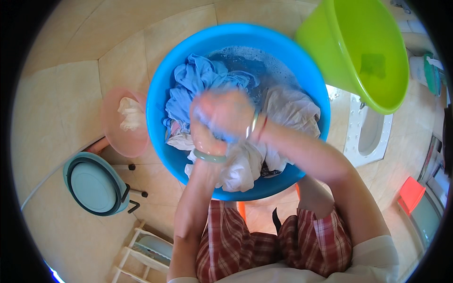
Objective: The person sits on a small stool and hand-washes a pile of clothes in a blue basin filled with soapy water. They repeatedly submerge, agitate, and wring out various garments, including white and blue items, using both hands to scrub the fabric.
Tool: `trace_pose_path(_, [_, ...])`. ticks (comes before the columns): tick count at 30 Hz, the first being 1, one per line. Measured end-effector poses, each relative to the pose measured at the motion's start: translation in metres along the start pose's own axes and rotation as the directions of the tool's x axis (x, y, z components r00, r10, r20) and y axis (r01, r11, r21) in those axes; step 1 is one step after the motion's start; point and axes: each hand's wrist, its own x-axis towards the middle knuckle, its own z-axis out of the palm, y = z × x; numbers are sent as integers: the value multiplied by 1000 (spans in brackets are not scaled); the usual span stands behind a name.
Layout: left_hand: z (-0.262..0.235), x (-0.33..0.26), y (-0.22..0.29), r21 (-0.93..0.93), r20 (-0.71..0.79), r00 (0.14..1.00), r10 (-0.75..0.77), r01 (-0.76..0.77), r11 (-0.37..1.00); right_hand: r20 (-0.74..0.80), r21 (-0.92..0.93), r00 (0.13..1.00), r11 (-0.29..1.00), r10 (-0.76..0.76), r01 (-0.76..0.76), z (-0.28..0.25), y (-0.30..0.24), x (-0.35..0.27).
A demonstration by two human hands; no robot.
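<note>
My two hands meet over the wet laundry in a round blue basin [239, 32], blurred by motion. My left hand [204, 138], with a green bangle at its wrist, is underneath, closed on a bit of light blue cloth [223, 137]. Across it lies my right hand [230, 112], with a silvery bangle and a red string, pressed on the same cloth; its fingers are smeared. A blue garment [197, 74] lies heaped just beyond them. White cloth [241, 170] bunches below my hands, and more white fabric [293, 111] rests at the right.
Soapy water [266, 61] shows in the basin's far part. A tilted lime-green tub [325, 45] stands at the far right, beside a white squat toilet [354, 134]. At left are a pink basin [113, 129] holding white cloth and a folded grey-green basin [94, 188].
</note>
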Motion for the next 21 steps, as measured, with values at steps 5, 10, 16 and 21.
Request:
trace_pose_path(5, [-8,4,-6,112,-151,969,193,-178,978,-25,-101,960,954,280,-281,11,21,-19])
trace_pose_path(10, [-56,-4,18,310,277,944,177,-262,914,31,36,999,998,-44,43,9,-56,-25])
trace_pose_path(16, [4,-7,-4,320,-71,956,284,-248,914,100,-187,959,952,265,-243,-6,61,-20])
trace_pose_path(21, [24,15,24,742,126,966,224,-242,625,-80,-143,852,840,518,-524,-37,94,-21])
